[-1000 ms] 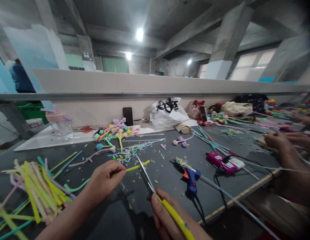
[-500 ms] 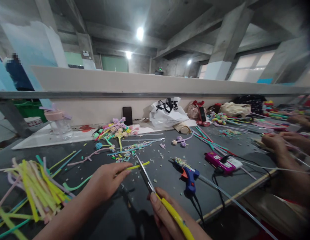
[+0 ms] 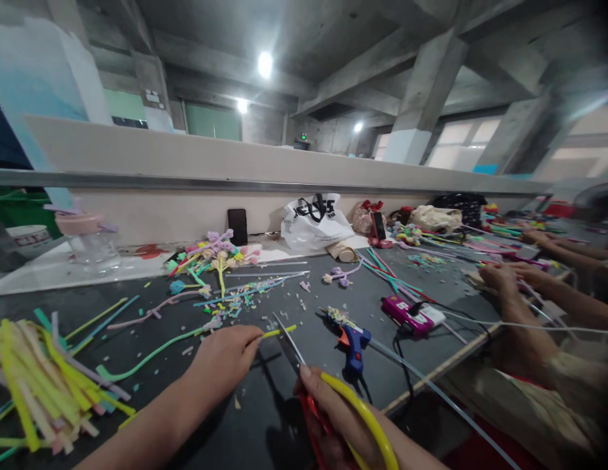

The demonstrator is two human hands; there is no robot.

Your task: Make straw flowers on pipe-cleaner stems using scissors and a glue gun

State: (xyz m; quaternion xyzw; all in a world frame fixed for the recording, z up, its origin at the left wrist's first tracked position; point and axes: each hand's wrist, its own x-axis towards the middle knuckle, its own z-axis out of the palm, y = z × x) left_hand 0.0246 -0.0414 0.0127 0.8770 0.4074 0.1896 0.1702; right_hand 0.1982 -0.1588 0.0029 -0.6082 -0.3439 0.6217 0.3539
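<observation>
My left hand [image 3: 219,360] is closed on a short yellow pipe cleaner [image 3: 273,333], pinching it between thumb and fingers so that its end sticks out to the right. My right hand [image 3: 336,401] grips a pair of scissors [image 3: 363,414] with yellow and red handles. The blades are parted and lie at the pipe cleaner near its free end; whether they touch it I cannot tell. Beyond the hands, small cut bits [image 3: 245,297] in pastel colours lie scattered on the dark table [image 3: 206,431].
At left lies a heap of pipe cleaners [image 3: 44,378]. A blue glue gun [image 3: 355,346] and a magenta power strip [image 3: 406,314] with cords are to the right. Fuzzy flowers [image 3: 220,251], a white bag [image 3: 313,225] and a clear bottle [image 3: 91,245] stand behind. Other people's hands [image 3: 504,281] work at far right.
The view has turned a little to the right, so table things sit further left. The scissors' handles have spread and the blades are wider apart. The left hand still pinches the yellow pipe cleaner.
</observation>
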